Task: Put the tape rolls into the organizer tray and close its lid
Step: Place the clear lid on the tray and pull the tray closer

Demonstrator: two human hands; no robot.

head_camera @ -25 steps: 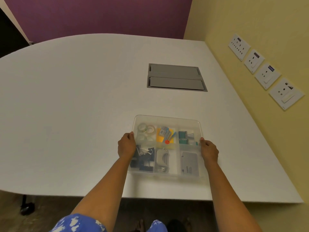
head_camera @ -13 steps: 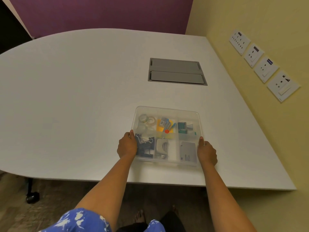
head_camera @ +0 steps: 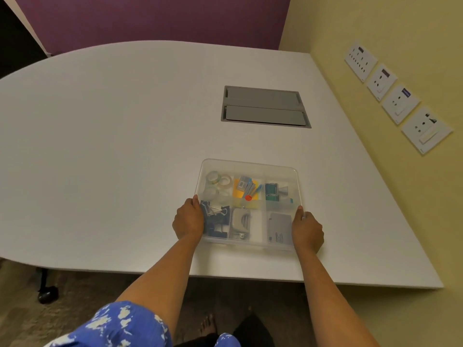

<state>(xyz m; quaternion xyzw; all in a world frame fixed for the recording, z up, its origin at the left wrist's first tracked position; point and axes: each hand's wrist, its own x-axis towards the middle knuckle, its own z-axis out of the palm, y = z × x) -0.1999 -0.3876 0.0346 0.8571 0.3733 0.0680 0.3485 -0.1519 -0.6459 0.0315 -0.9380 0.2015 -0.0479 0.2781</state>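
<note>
A clear plastic organizer tray (head_camera: pixel 250 164) sits near the front edge of the white table, with a translucent lid lying flat over it. Several clear tape rolls (head_camera: pixel 217 182) lie in its far left compartment, seen through the lid. Other compartments hold blue binder clips (head_camera: pixel 215 216), a grey stapler (head_camera: pixel 241 222), coloured notes (head_camera: pixel 246 189) and a grey box (head_camera: pixel 279 227). My left hand (head_camera: pixel 189 219) grips the tray's left side. My right hand (head_camera: pixel 307 230) grips its right side near the front corner.
A grey cable hatch (head_camera: pixel 265 106) is set into the white table (head_camera: pixel 112 146) beyond the tray. The yellow wall on the right carries several socket plates (head_camera: pixel 399 103). A chair castor (head_camera: pixel 47 294) shows on the floor at the left.
Both hands have slid slightly toward me along the tray's sides. The view has shifted, so the tray now sits a little farther from the table's front edge in the frame.
</note>
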